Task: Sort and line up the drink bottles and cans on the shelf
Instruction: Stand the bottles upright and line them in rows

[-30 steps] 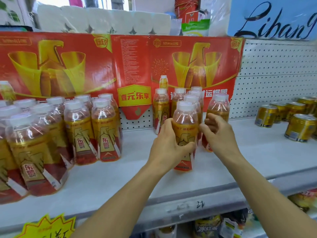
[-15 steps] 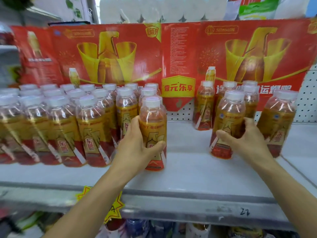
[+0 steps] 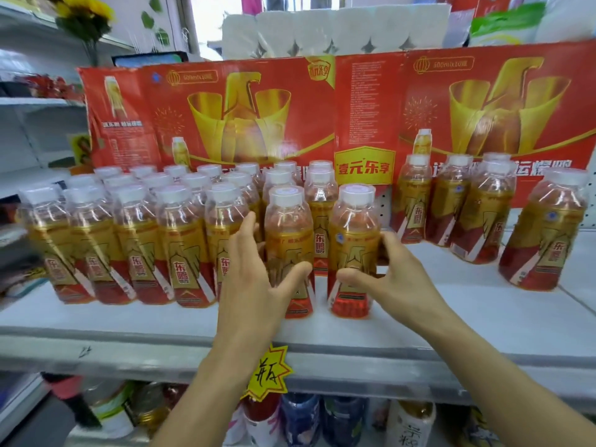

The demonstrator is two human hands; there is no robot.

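Two amber drink bottles with white caps and gold-red labels stand side by side at the front of the white shelf (image 3: 451, 321). My left hand (image 3: 254, 282) wraps the left bottle (image 3: 288, 233), thumb across its label and fingers on its left side. My right hand (image 3: 396, 282) grips the right bottle (image 3: 353, 233), with the thumb low on its front. Left of them several rows of the same bottles (image 3: 135, 240) form a tight block. More of these bottles (image 3: 477, 214) stand loosely to the right, and a single one (image 3: 545, 243) sits at the far right.
Red and gold cardboard panels (image 3: 371, 101) line the back of the shelf, with paper rolls (image 3: 322, 30) above. A yellow star price tag (image 3: 269, 372) hangs on the shelf's front edge. Other drinks (image 3: 300, 421) fill the lower shelf.
My left hand has set its bottle against the block on the left. My right hand has carried another bottle leftward and stood it beside the first. The view has shifted left.
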